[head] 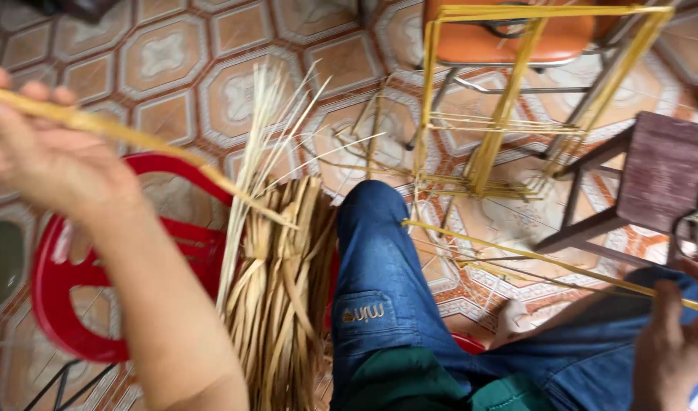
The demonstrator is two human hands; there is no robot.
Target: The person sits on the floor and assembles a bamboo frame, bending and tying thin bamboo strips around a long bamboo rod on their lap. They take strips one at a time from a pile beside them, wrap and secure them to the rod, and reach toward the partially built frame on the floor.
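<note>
Seen from the head camera, the left hand point(40, 156) is raised at the far left, blurred, its fingers closed around a flat yellow strip point(135, 137) that runs from the left edge down and right to a point just above the bundle point(280, 304). The right hand point(680, 342) sits at the near right corner, fingers curled over a second strip point(547, 262), a thin yellow one stretching from beside the knee across to that hand. The bundle of dry tan strips lies over the red stool point(59, 297), its pale loose ends fanning up toward the far side; it touches the left side of the jeans leg point(379, 266). A small orange patch point(362, 313) with stitching sits on the jeans near the knee, rectangular, facing the camera. Far right of centre stands a yellow frame point(516, 76), its uprights tilted, with thinner strips laid across its lower part; behind it is an orange seat point(509, 38). A dark wooden stool point(653, 175) crowds the right edge, near the right hand. Open tiled floor point(174, 61) lies at the far left, and a narrower patch shows between the leg and the wooden stool.
</note>
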